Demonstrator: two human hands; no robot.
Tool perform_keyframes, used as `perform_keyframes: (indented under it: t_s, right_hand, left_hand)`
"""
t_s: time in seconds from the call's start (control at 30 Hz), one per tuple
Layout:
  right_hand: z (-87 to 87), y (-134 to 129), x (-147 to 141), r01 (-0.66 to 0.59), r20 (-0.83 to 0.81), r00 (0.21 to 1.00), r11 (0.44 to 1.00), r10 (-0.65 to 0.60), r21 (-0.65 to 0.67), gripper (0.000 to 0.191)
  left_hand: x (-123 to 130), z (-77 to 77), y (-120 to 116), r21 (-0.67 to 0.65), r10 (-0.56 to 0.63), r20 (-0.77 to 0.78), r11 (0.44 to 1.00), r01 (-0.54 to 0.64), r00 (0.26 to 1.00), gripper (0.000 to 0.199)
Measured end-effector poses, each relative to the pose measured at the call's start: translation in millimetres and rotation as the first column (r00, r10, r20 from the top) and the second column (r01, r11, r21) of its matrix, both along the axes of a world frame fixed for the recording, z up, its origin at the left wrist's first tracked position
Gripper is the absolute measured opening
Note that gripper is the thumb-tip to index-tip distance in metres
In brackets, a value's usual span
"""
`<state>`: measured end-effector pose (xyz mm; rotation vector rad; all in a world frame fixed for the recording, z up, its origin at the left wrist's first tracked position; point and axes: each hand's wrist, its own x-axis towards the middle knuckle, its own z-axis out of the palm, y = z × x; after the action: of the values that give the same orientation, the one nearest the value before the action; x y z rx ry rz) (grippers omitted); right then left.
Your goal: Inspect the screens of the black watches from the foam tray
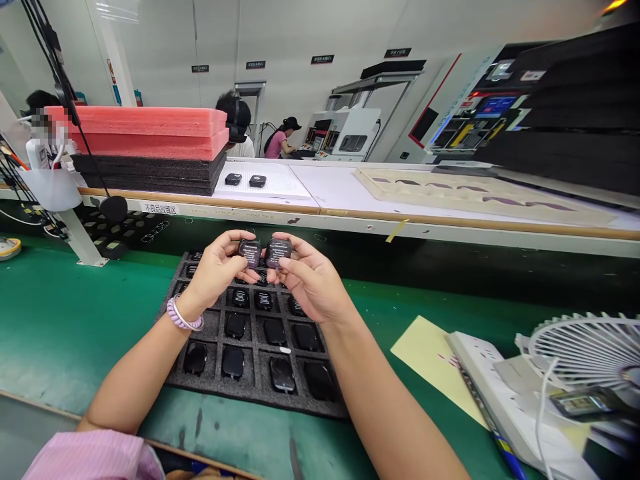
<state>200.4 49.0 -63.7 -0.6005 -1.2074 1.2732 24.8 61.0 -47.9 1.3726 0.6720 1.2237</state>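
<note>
My left hand (pixel 223 261) pinches a small black rounded-square device (pixel 250 252) with light printed text on its face. Right beside it, my right hand (pixel 306 270) grips a second black rounded-square device (pixel 279 251) of the same look. Both are held up side by side over a dark grey foam tray (pixel 253 357). In its compartments lie several similar black devices (pixel 283 375); some in the middle rows show white text, while those nearer me look plain and dark. My forearms and hands hide parts of the tray.
Pink foam sheets (pixel 150 123) sit on black ones on the shelf, near two black devices (pixel 257 181). A beige tray (pixel 450 193) lies further right. On the green bench stand a power strip (pixel 500 380), yellow paper (pixel 433 360) and a white fan (pixel 590 347). Two people work behind.
</note>
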Motion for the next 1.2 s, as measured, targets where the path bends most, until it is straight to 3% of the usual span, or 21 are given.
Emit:
perform_keyframes:
  t_s: [0.63, 1.07, 1.2]
  right_hand:
    - [1.2, -2.3, -0.9, -0.001, 0.011, 1.0, 1.0, 0.001, 0.024, 0.044]
    - [2.7, -4.6, 0.4, 0.008, 0.015, 1.0, 0.999, -0.008, 0.042, 0.052]
    - [0.7, -1.9, -2.6, 0.049, -0.006, 0.999, 0.998, -0.049, 0.026, 0.045]
  left_hand:
    - [0.0, -1.4, 0.5, 0.006, 0.008, -0.016, 1.0, -0.008, 1.0, 0.037]
    - [-0.6, -3.0, 2.5, 0.034, -0.071, 0.023, 0.997, 0.07, 0.997, 0.048]
    - [-0.4, -2.5, 2.2, -0.002, -0.076, 0.014, 0.997, 0.076, 0.997, 0.036]
